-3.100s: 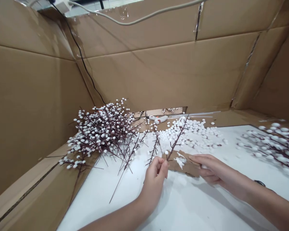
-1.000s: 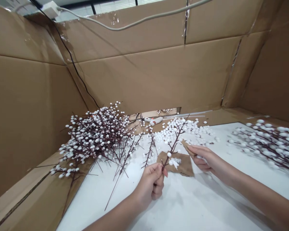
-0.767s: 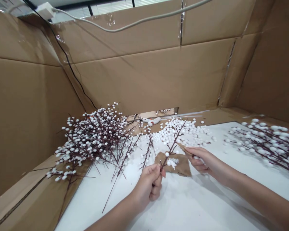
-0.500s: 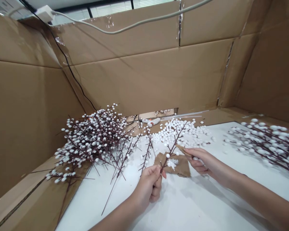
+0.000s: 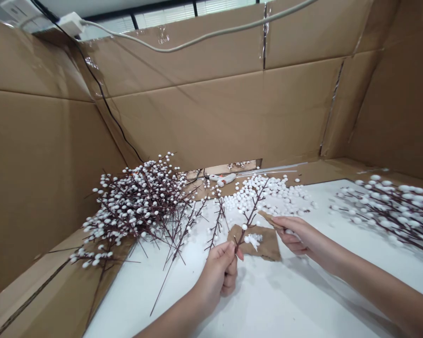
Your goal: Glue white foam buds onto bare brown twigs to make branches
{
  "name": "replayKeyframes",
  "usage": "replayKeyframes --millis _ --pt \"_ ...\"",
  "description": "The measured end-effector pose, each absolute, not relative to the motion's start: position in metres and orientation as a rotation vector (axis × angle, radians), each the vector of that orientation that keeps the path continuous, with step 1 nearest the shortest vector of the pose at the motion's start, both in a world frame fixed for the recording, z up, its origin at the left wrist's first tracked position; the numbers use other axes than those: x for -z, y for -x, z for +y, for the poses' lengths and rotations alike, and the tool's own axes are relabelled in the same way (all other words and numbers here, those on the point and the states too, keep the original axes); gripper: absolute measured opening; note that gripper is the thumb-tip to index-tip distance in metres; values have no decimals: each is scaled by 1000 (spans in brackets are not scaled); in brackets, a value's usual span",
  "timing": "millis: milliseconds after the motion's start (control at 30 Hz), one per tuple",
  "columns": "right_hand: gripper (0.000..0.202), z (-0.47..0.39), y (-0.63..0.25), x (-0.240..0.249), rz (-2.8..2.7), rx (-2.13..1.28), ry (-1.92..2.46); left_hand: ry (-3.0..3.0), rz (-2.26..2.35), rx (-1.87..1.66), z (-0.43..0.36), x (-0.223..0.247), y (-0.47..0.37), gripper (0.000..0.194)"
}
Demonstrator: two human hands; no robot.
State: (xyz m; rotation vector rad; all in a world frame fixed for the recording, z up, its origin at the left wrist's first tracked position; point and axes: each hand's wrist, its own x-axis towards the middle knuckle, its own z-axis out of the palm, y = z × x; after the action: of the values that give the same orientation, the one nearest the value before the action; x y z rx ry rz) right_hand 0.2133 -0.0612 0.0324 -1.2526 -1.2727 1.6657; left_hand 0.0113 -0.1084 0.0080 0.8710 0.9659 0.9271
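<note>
My left hand [image 5: 223, 270] pinches the lower end of a brown artificial berry branch [image 5: 251, 217], which leans up and to the right. A few white balls sit low on its stem; the upper twigs are bare. Between the thumb and fingers of my right hand [image 5: 296, 235] is a small strip of cardboard [image 5: 268, 218], its tip just right of the branch and apparently apart from it. Behind the branch, a torn cardboard piece [image 5: 270, 244] lies on the white board [image 5: 268, 300] with a white clump [image 5: 254, 240] on it, perhaps glue.
Loose white foam balls [image 5: 285, 192] spread behind my hands. A heap of berry branches [image 5: 137, 202] stands at left, bare branches [image 5: 183, 234] beside it. More berry branches [image 5: 398, 211] lie at right. A glue gun [image 5: 223, 179] rests near the cardboard wall [image 5: 211, 117].
The whole view has shifted very slightly. Both hands keep their holds, and the branch and cardboard strip stay almost where they were.
</note>
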Motion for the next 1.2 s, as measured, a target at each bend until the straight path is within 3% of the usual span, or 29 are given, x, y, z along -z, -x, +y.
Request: replayKeyframes --millis 1200 --pt "35 -48 -229 -42 -1151 -1448 1190 -849 844 -756 -101 -2 -2 45"
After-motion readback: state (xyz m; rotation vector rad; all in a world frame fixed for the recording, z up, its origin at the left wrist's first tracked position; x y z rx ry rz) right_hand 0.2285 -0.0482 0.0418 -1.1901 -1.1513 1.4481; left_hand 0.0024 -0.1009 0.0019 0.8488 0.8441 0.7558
